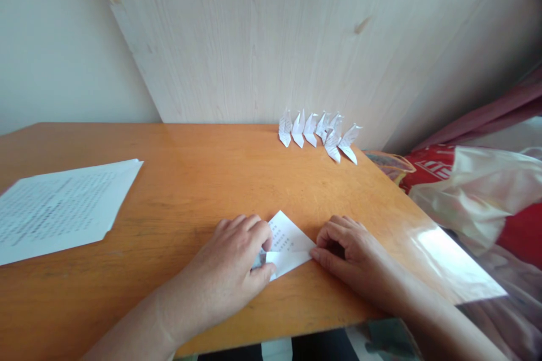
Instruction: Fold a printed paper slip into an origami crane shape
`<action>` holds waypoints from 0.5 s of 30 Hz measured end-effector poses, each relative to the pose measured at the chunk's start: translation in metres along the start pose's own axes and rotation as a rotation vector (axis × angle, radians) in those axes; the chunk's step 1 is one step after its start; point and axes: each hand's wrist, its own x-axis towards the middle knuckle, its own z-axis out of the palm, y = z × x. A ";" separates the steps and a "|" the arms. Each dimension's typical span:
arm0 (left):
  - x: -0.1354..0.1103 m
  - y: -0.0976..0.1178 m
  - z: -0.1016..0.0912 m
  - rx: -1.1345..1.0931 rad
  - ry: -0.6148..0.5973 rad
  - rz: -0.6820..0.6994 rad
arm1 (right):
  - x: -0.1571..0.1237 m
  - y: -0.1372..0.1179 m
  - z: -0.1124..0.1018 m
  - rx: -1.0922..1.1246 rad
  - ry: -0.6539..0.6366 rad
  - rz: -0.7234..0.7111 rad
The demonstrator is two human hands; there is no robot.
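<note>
A small folded sheet of printed paper [290, 240] lies on the table in front of me, one corner pointing away and a flap folded along its near side. My left hand [241, 248] is closed on its left part, thumb on the near flap and curled fingers above. At the paper's right corner, my right hand [345, 245] pinches the tip between thumb and forefinger. The left end of the paper is partly hidden under my left hand.
Several folded paper figures [310, 130] stand in a group at the table's far right. A stack of printed sheets [63, 203] lies at the left. Beyond the right edge of the wooden table [190, 180] are a whitish plastic bag [478, 186] and red cloth-like material [436, 166].
</note>
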 end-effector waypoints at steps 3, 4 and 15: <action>-0.002 -0.001 0.002 -0.009 0.031 0.013 | 0.000 0.000 0.000 -0.007 -0.006 -0.010; -0.002 -0.002 0.003 -0.007 0.040 0.015 | 0.000 0.001 0.000 -0.010 -0.007 -0.014; -0.003 -0.001 0.001 0.026 0.024 0.054 | 0.000 -0.001 0.000 -0.019 -0.011 -0.011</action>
